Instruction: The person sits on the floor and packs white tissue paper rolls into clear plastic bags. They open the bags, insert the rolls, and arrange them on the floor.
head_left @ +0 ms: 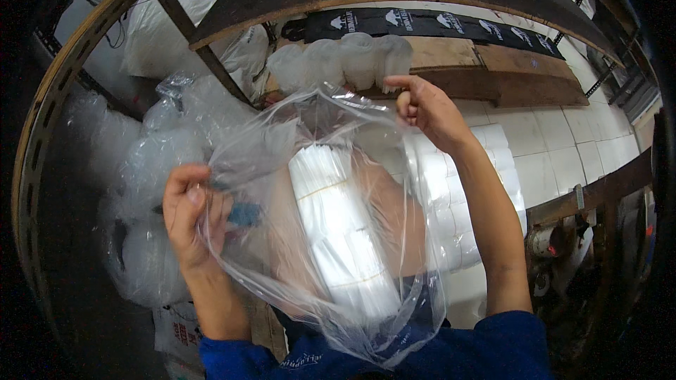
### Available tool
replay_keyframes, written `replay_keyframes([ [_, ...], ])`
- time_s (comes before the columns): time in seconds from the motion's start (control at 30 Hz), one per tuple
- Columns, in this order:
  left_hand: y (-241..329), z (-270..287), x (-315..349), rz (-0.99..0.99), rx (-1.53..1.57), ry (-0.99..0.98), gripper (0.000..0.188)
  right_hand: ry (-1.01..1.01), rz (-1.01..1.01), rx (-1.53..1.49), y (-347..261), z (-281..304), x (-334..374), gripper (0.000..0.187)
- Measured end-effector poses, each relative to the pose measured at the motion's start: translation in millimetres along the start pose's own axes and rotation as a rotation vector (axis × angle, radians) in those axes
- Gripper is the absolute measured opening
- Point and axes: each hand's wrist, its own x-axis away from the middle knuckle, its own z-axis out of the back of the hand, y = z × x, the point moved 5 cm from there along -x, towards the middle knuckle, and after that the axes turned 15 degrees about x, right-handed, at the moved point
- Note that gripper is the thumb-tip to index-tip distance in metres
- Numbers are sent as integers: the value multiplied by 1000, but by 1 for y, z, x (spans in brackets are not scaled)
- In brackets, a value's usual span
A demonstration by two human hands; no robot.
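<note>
A large clear plastic bag point(264, 148) is spread between my two hands, its film slack and wrinkled. My left hand point(191, 214) is closed on its left edge. At the far right edge my right hand point(429, 109) pinches the film, with the index finger bent forward. Through the film shows a long white bundle point(343, 232), tied with thin yellowish bands, lying between my bare legs. Whether it lies inside the bag or behind it, I cannot tell. A small teal-blue patch point(244, 214) shows beside my left fingers, its kind unclear.
White banded bundles point(465, 204) lie on the tiles to my right. Clear plastic-wrapped packs point(158, 162) pile up on the left. Translucent bundles point(341, 61) stand ahead on wooden boards point(521, 70), near a black printed strip point(422, 22). A shelf edge point(394, 1) crosses above, beside a metal post point(190, 32).
</note>
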Motion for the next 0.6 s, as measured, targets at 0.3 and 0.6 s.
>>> replay_keyframes([
  [0.3,1,20,0,-56,-128,130,52,694,-277,807,157,179,-106,82],
  [0.6,-10,31,4,-81,-77,181,60,254,-633,1501,171,188,-245,131],
])
